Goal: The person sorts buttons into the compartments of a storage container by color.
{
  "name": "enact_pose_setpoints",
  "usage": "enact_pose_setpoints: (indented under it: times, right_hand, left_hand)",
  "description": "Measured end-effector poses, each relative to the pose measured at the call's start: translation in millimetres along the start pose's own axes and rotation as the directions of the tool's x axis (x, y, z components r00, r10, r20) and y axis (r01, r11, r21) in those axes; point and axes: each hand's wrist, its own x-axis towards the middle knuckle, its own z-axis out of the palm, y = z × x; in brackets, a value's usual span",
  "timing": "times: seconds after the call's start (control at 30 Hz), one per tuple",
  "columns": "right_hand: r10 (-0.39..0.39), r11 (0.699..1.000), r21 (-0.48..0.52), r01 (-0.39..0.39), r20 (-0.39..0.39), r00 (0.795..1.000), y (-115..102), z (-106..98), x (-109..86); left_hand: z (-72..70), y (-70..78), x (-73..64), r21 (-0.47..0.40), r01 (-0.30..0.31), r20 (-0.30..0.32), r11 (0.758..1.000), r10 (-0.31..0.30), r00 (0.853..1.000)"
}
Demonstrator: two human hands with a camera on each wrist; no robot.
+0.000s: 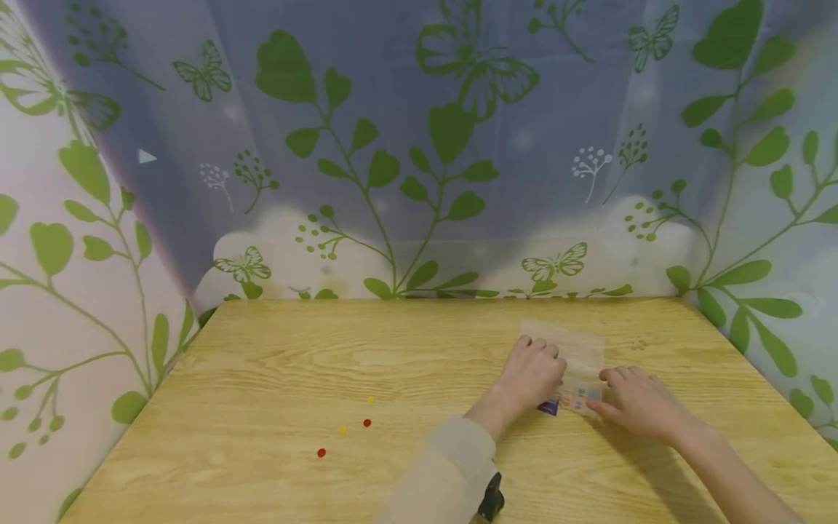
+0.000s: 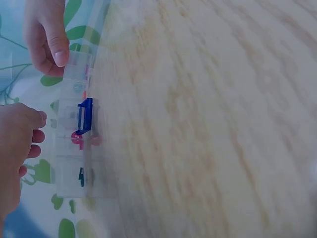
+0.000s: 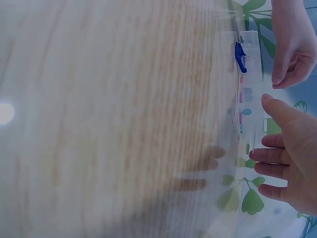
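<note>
A clear plastic compartment box [image 1: 579, 354] with a blue latch [image 2: 86, 116] lies on the table, small coloured pieces showing through its walls. My left hand [image 1: 537, 367] is over the box, its fingers bent downward. In the right wrist view, the left hand's thumb and fingertips [image 3: 279, 85] come close together; I cannot tell whether something small is between them. My right hand [image 1: 644, 400] is at the box's right end, its fingers loosely extended and its thumb at the near corner. Nothing shows in the right palm [image 3: 302, 153].
Two red discs [image 1: 367, 423] and two small yellow pieces [image 1: 342, 430] lie on the wooden table [image 1: 262, 364], left of the hands. Faint small marks or pieces [image 1: 638, 344] show right of the box. A leaf-patterned curtain [image 1: 393, 145] hangs behind the table.
</note>
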Motion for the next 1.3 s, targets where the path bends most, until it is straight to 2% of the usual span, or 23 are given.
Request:
enact_pose_setpoints:
  times: [0.1,0.37,0.63,1.07,1.3]
  right_hand:
    - [0.005,1.000,0.000,-0.005,0.007,1.000,0.0,-0.5,0.0]
    - [0.004,1.000,-0.003,-0.004,0.011,1.000,-0.2,-1.2,0.7]
    - [0.008,1.000,0.006,-0.008,0.030,1.000,0.4,-2.6,1.1]
    - [-0.013,1.000,0.002,0.013,0.033,0.999,-0.6,0.6,3.0]
    - [-0.024,1.000,0.011,0.024,0.025,0.999,-1.0,-1.1,4.2]
  left_hand:
    - [-3.4,-2.3,-2.0,-0.011,0.001,0.008,1.000,0.000,1.000]
    - [-9.0,-15.9,-11.2,0.007,-0.015,-0.027,1.000,0.015,1.000]
    - [-13.1,-30.6,-23.1,-0.034,-0.029,-0.007,0.999,0.029,1.000]
    - [-9.8,-44.8,-48.3,-0.010,-0.061,-0.101,0.998,0.059,0.993]
    - [-9.3,-59.0,-62.6,-0.023,-0.045,-0.134,0.999,0.041,0.990]
